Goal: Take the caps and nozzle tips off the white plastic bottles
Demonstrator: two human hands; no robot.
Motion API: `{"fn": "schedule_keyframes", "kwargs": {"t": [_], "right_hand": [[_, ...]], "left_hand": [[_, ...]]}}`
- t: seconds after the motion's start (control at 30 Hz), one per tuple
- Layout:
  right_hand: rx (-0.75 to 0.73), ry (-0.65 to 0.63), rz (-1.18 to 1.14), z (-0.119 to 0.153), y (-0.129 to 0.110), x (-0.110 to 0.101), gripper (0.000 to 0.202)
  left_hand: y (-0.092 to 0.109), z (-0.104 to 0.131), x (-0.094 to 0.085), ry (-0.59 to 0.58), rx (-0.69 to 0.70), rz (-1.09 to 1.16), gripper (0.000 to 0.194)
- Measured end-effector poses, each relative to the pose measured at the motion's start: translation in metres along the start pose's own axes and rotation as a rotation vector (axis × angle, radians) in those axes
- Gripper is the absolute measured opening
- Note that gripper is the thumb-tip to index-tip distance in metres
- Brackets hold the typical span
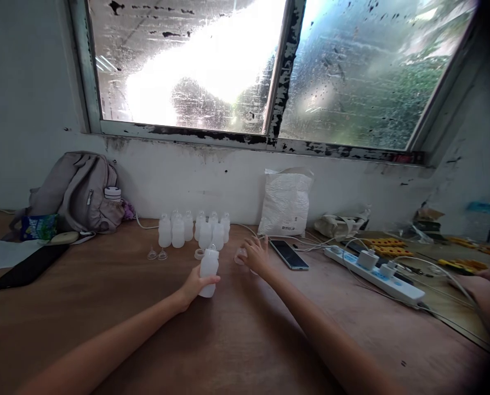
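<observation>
My left hand (pixel 194 287) is wrapped round a translucent white baby bottle (pixel 208 271), tilted slightly, with a clear teat on its top. To the right of it, my right hand (pixel 255 255) has its fingertips on a clear bottle cap (pixel 239 255) low over the table. Part of another clear piece shows under that hand. Just behind the held bottle lies a white collar ring (pixel 199 254). Two clear teats (pixel 161 254) rest on the table to the left. Behind them stand several white baby bottles (pixel 178 230) in rows.
At the back left sits a grey backpack (pixel 80 192), with a black tablet-like slab (pixel 29 267) in front. A white plastic bag (pixel 286 203), a phone (pixel 289 255) and a power strip (pixel 376 276) with cables are right. Another person's hand (pixel 481 291) is at the right edge.
</observation>
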State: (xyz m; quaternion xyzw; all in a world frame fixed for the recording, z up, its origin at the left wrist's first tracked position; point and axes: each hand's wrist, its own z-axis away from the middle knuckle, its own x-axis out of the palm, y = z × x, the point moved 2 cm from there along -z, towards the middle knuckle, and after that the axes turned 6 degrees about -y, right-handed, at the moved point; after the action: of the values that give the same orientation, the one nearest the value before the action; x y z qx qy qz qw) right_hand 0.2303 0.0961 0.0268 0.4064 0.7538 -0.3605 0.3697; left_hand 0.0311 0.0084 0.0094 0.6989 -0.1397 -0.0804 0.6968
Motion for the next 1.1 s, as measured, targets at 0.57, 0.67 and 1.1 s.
{"fn": "schedule_keyframes", "kwargs": {"t": [0.57, 0.67, 1.1], "right_hand": [[-0.106, -0.397, -1.101, 0.000, -0.083, -0.058, 0.036], [-0.134, -0.461, -1.099, 0.015, -0.082, -0.062, 0.037], [0.238, -0.541, -1.324, 0.054, -0.057, -0.029, 0.038]], "left_hand": [[0.000, 0.010, -0.001, -0.205, 0.106, -0.111, 0.024], [-0.001, 0.011, -0.001, -0.206, 0.158, -0.238, 0.027], [0.021, 0.028, -0.012, -0.076, 0.492, -0.889, 0.043]]}}
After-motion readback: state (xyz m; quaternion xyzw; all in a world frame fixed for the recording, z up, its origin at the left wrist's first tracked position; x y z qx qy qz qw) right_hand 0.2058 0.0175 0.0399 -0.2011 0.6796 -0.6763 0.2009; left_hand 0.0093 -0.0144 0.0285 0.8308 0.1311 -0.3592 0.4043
